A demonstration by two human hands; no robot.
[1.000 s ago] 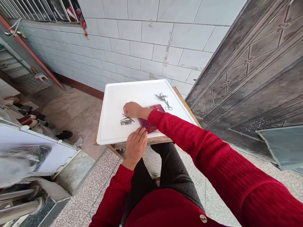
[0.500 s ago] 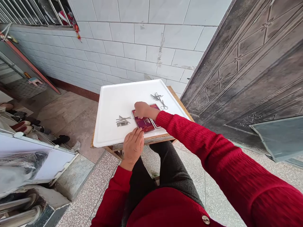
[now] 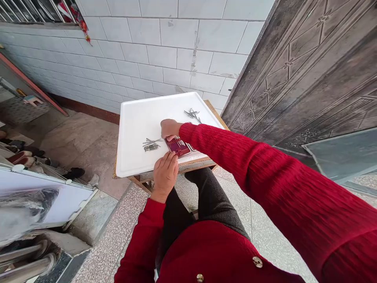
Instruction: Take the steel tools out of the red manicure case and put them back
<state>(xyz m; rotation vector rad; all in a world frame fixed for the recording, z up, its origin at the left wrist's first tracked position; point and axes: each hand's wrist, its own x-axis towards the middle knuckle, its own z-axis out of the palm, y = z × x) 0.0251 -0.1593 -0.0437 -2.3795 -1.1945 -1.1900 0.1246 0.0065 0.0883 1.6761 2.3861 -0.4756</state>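
Observation:
A manicure case [image 3: 180, 149] with a dark red lining lies opened on the white tabletop [image 3: 138, 118], several slim metal tools in its slots. Over the case's far left corner is my right hand [image 3: 170, 128], fingers curled closed; whatever they pinch is hidden beneath them. My left hand [image 3: 165, 173] rests at the near left corner of the case, fingers stretched out together and touching its edge. To the left lie several thin metal tools [image 3: 151, 142] beside nail clippers [image 3: 151, 147]. My right sleeve covers much of the case's right half.
A small pile of metal scissors and nippers [image 3: 193, 114] sits at the tabletop's far right. Behind the table stands a tiled wall [image 3: 165, 55]; a dark patterned metal door [image 3: 294, 78] is on the right. A shoe rack [image 3: 29, 161] is at the left.
My right hand has shifted left and away from me, toward the far left corner of the case. The right sleeve now hides more of the scissors. My left hand stays at the corner.

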